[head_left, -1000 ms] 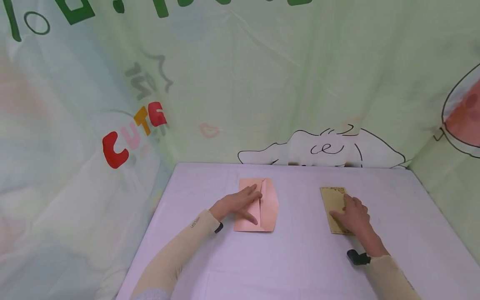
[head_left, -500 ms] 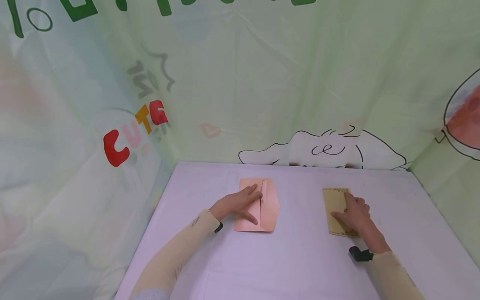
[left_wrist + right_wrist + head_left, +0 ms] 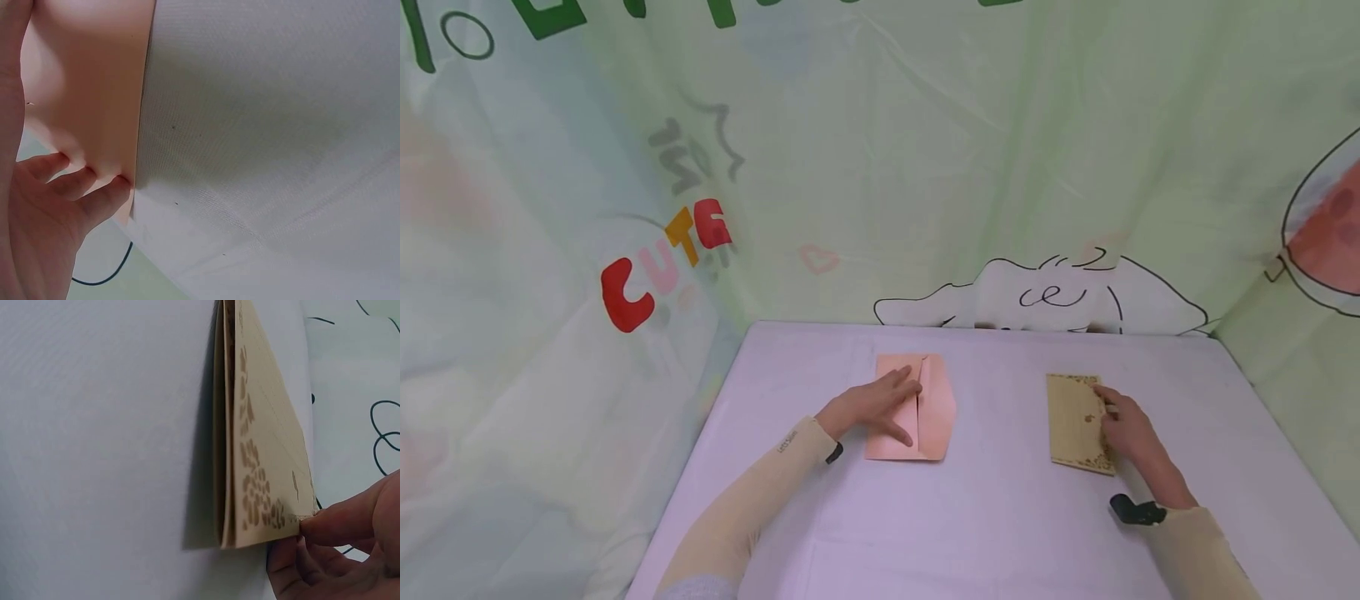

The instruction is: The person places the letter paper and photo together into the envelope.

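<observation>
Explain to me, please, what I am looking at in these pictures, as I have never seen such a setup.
There is no machine here: a person works with bare hands, the left hand and the right hand. The wide picture comes from the person's head, looking forward and down; the two close ones come from wrist cameras, one per arm. On the pale lilac surface lies a pink envelope, with a tan, brown-patterned card to its right. The left hand rests on the envelope, fingers spread; the right hand pinches the card's edge.
</observation>
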Motion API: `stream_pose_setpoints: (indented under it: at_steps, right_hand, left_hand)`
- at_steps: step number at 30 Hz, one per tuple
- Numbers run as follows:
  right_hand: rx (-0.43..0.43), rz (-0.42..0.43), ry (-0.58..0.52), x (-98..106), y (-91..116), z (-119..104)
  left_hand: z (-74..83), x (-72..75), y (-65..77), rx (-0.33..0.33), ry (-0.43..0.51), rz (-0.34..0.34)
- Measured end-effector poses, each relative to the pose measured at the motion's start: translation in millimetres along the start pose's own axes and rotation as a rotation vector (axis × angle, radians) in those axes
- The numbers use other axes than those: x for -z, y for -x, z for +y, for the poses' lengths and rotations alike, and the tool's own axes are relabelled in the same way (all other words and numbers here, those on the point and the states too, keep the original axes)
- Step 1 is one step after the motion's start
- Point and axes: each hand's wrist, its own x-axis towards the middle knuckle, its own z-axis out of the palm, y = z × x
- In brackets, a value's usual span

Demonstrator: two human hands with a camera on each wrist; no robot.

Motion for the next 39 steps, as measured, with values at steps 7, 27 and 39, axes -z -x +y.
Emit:
stream_pose_setpoints:
  at_steps: [7,27,39]
  right_hand:
    - [-0.035,0.024,-0.048,-1.2,0.3,4.6]
    - [0.008,0.022,-0.153,-9.3,3.0,-11.5]
    - [0.064,-0.029,-0.195,-18.8,1.2,-31.4]
  left_hand:
    - [-0.5,-0.4,-0.5,0.013,0.000,-0.001]
    - [-2.1,-1.6,-1.9,-0.002,0.002,0.005]
    - [-1.4,-0.7,-0.7,-0.016,0.011,0.021]
